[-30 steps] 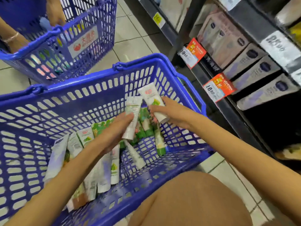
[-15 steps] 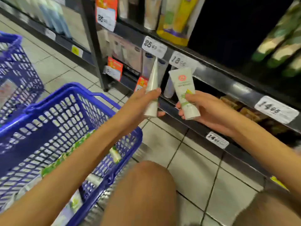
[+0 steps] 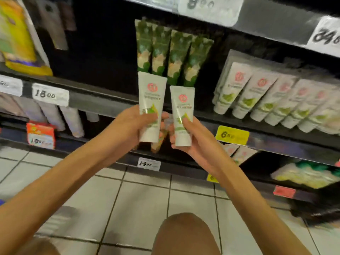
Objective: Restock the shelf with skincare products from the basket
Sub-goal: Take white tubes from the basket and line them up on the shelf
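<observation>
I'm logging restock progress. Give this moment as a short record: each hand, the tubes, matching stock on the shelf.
left hand: grips white tube, crimp end up
right hand: grips second white tube, crimp end up
tubes: side by side before the shelf, not yet placed
matching stock: row of white tubes on shelf, to the right
neighbour: dark green tubes left of that row

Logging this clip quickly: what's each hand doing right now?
Left hand: grips a white plastic tube with red logo.
Right hand: grips a second matching white plastic tube.
</observation>
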### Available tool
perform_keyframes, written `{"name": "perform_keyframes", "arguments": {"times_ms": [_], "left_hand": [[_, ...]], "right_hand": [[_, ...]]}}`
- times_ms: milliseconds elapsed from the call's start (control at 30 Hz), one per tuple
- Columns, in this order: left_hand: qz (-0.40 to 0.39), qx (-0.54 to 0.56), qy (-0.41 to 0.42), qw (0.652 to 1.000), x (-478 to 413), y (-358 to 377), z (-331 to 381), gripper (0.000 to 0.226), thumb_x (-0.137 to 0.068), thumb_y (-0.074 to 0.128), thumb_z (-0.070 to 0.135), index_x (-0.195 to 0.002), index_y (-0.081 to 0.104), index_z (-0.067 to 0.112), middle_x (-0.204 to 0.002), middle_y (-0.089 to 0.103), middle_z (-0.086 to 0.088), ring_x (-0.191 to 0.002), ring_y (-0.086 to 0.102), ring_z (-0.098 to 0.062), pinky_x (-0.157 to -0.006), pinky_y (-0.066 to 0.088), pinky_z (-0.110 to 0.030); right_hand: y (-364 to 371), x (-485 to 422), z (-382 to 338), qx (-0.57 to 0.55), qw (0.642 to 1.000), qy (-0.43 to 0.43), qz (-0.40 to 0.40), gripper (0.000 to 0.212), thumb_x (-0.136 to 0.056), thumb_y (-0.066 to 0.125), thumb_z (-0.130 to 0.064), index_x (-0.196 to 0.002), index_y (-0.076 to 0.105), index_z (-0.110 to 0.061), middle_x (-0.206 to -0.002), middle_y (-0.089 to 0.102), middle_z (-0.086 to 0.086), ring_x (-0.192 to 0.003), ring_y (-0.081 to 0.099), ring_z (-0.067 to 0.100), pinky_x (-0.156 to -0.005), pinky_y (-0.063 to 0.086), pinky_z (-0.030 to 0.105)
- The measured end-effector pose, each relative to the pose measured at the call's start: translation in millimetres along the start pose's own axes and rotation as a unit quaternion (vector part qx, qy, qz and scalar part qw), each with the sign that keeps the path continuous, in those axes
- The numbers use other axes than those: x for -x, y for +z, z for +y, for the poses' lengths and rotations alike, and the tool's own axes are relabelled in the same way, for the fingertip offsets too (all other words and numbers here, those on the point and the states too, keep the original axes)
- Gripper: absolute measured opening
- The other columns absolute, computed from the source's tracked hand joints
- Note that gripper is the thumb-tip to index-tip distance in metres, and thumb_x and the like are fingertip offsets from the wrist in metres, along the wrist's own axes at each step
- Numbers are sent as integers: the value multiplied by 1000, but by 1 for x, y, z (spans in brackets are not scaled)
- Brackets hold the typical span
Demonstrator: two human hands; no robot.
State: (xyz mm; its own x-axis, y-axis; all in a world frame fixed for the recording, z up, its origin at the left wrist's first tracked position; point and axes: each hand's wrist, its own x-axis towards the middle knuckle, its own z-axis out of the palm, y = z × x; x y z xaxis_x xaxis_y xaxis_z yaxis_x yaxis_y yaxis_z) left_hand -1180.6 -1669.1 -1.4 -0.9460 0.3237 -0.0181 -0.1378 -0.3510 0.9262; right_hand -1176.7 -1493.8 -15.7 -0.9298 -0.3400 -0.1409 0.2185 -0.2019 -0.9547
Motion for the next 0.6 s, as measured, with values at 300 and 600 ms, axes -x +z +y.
{"name": "perform_keyframes", "arguments": {"times_ms": [300, 600], "left_hand": [[-28, -28, 39, 998, -43, 61, -17, 28, -93, 44, 10, -107, 49, 34, -113, 63, 5, -99, 64, -6, -75, 57, -21], [-47, 23, 3, 999, -63, 103, -49, 29, -94, 38, 9, -108, 47, 32, -104, 63, 4, -89, 66, -3, -81, 55, -22]], "right_hand": [[-64, 40, -6, 84, 988, -37, 124, 49, -86, 50, -32, -132, 41, -16, -92, 66, -2, -74, 62, 12, -59, 46, 24], [-104, 65, -6, 27, 977, -90, 190, 60, -77, 50, -42, -131, 41, -18, -94, 66, 1, -82, 64, 13, -74, 50, 27]]}}
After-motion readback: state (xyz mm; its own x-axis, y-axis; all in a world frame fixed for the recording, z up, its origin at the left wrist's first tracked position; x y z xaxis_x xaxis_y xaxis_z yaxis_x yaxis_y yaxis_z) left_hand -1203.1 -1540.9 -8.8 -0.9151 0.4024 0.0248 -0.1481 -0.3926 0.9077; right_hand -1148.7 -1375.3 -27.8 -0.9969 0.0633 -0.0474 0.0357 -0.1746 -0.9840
